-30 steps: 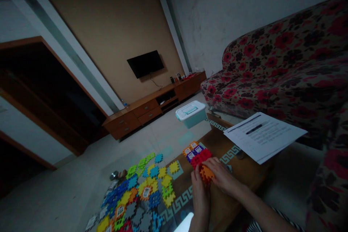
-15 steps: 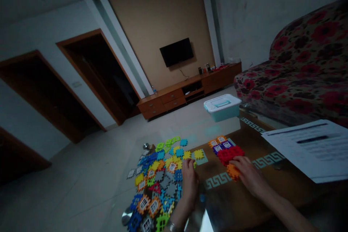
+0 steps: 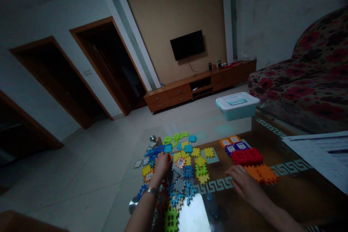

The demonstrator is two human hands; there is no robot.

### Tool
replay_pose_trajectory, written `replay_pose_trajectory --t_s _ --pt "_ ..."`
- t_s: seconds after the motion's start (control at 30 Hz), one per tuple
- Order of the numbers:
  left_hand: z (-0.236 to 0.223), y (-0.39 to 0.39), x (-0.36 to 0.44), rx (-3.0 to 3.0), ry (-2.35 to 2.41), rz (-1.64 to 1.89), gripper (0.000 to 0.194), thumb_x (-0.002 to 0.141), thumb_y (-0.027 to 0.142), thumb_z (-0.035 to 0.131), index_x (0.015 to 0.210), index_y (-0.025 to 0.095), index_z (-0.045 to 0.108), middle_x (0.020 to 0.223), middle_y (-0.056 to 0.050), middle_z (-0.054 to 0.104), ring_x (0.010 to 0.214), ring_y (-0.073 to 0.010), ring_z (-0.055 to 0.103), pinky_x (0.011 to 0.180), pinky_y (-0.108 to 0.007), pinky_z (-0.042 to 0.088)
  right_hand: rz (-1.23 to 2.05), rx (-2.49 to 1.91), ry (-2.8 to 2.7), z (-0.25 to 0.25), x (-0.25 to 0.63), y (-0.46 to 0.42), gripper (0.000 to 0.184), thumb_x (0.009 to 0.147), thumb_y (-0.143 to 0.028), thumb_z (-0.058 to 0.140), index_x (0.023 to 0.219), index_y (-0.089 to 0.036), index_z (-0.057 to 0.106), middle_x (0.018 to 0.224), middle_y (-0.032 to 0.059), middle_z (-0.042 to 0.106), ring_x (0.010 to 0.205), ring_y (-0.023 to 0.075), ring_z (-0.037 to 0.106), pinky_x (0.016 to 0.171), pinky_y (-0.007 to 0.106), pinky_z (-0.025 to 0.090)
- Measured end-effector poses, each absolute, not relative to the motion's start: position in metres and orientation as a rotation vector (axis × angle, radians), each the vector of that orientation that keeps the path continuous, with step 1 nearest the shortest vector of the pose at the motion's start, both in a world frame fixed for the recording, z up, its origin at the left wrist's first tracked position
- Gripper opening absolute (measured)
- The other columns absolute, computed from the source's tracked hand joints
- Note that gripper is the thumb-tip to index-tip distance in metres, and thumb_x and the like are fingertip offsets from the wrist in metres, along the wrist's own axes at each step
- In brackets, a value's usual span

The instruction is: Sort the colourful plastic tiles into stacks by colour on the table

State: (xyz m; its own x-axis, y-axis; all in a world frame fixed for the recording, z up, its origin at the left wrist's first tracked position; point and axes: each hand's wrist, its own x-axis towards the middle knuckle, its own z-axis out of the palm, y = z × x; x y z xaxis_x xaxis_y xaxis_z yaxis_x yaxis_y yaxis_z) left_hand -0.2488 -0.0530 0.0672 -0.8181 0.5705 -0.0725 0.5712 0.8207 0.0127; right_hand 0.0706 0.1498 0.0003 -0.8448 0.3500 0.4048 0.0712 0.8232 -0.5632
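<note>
My left hand (image 3: 162, 165) reaches down into the heap of colourful interlocking plastic tiles (image 3: 179, 185), its fingers curled together. Whatever they pinch, if anything, is hidden. My right hand (image 3: 243, 181) hovers low over the glass table with its fingers stretched out and nothing in them. Just right of it lie orange tiles (image 3: 261, 173), and behind these come red tiles (image 3: 247, 156), purple window tiles (image 3: 236, 146) and orange window tiles (image 3: 230, 140) in rows. Yellow tiles (image 3: 209, 152) and green tiles (image 3: 201, 169) lie at the heap's right side.
A teal storage box with a white lid (image 3: 237, 106) stands beyond the rows. Printed sheets (image 3: 323, 156) lie at the right of the glass table (image 3: 217, 206). Farther off are a floral sofa (image 3: 304, 79), a low wooden cabinet (image 3: 179, 94) and a wall TV (image 3: 187, 45).
My left hand has moved left, deeper over the heap. My right hand has come off the orange tile and now sits left of the orange ones. The view has turned left.
</note>
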Motion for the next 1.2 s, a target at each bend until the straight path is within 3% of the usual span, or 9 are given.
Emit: replay_pose_trajectory --t_s 0.3,0.43,0.57,0.7,0.9,1.2 --pt "0.069 -0.057 -0.249 0.868 2.893 0.115 0.022 0.079 0.016 0.059 0.100 0.018 0.065 0.116 -0.013 0.065 0.116 -0.0297 0.052 0.092 -0.039 0.037 0.829 -0.073 -2.637 0.017 -0.060 0.076 0.035 0.074 0.000 0.049 0.097 -0.020 0.066 0.103 0.0084 0.064 0.100 0.0244 0.054 0.086 0.036 0.044" --pt "0.064 -0.058 -0.244 0.787 2.925 0.340 0.031 0.065 0.016 0.070 0.095 0.016 0.062 0.113 -0.014 0.065 0.114 -0.0329 0.052 0.095 -0.044 0.037 0.909 -0.074 -2.662 0.016 -0.089 0.052 0.036 0.073 0.000 0.050 0.097 -0.020 0.066 0.110 0.0074 0.064 0.106 0.0237 0.053 0.092 0.036 0.043" --pt "0.076 -0.072 -0.251 0.710 2.930 0.743 0.031 0.064 0.019 0.071 0.092 0.017 0.057 0.109 -0.012 0.064 0.113 -0.0318 0.054 0.097 -0.046 0.038 0.951 -0.044 -2.647 0.003 -0.085 0.051 0.037 0.074 0.000 0.050 0.100 -0.020 0.067 0.108 0.0075 0.064 0.106 0.0231 0.053 0.092 0.036 0.042" --pt "0.099 -0.110 -0.259 0.605 2.835 1.215 0.034 0.075 0.032 0.065 0.102 0.018 0.050 0.106 -0.009 0.063 0.104 -0.0230 0.062 0.092 -0.038 0.047 0.900 -0.095 -2.643 -0.003 -0.078 0.064 0.035 0.073 0.000 0.051 0.096 -0.019 0.067 0.102 0.0083 0.065 0.101 0.0239 0.054 0.090 0.037 0.043" --pt "0.101 -0.159 -0.216 -0.063 1.959 2.509 0.025 0.078 0.034 0.063 0.094 0.022 0.048 0.090 -0.004 0.064 0.088 -0.0171 0.068 0.086 -0.035 0.054 0.886 -0.021 -2.629 0.019 -0.113 0.049 0.032 0.076 0.000 0.050 0.093 -0.021 0.067 0.101 0.0094 0.068 0.099 0.0249 0.057 0.090 0.038 0.044" --pt "0.064 -0.197 -0.181 -0.548 1.780 2.780 0.015 0.083 0.036 0.055 0.079 0.024 0.046 0.075 0.001 0.054 0.084 -0.0166 0.064 0.088 -0.036 0.055 0.773 -0.383 -2.841 0.039 -0.183 -0.009 0.013 0.084 -0.015 0.058 0.086 -0.013 0.070 0.106 0.0196 0.067 0.103 0.0321 0.057 0.089 0.040 0.044"
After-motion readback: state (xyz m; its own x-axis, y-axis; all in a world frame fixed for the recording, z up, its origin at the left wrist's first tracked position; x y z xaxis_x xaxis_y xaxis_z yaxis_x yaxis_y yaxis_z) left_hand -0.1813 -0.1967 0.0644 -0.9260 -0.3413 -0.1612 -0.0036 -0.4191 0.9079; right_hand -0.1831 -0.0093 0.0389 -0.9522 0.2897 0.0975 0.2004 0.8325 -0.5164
